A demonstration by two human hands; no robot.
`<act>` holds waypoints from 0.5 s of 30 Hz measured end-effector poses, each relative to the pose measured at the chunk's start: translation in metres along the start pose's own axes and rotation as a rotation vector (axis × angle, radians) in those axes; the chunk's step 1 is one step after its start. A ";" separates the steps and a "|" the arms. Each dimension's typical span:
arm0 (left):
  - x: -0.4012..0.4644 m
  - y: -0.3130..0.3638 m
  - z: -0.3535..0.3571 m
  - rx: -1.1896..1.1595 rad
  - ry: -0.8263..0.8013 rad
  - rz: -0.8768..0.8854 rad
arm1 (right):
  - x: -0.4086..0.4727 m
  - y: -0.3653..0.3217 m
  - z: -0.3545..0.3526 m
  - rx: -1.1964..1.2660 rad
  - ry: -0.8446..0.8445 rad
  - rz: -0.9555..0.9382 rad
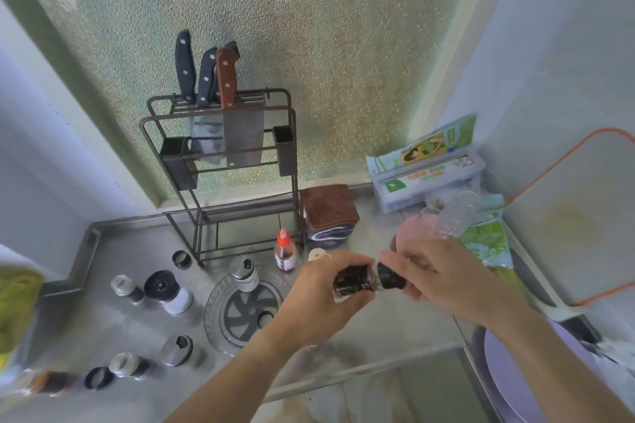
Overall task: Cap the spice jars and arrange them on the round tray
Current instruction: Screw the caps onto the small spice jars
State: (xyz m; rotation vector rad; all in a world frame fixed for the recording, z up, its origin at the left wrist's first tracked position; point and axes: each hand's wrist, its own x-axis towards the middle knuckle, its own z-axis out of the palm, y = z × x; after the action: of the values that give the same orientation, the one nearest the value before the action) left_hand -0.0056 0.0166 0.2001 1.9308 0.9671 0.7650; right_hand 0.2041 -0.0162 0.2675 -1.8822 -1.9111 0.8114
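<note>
left hand point(318, 288) wrapped round dark jar point(354, 280), held sideways above counter; right hand point(424, 276) pinching black cap point(390, 276) at jar mouth. best: keep cap square, twist snug. round tray point(214, 306) just left of hands.

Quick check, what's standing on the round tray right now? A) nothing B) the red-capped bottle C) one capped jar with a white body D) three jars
C: only one white-bodied jar with a black-and-silver cap stands at the far edge of the round tray; the red-capped bottle is on the counter beyond it.
</note>
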 end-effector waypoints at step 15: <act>0.005 -0.044 0.030 0.113 0.109 0.021 | 0.018 0.026 0.048 0.031 0.147 0.070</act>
State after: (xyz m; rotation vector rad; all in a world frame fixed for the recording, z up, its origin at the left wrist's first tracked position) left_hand 0.0053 0.0252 0.1486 2.0161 1.0780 0.8505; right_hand 0.1945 -0.0073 0.2114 -1.9431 -1.7442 0.6979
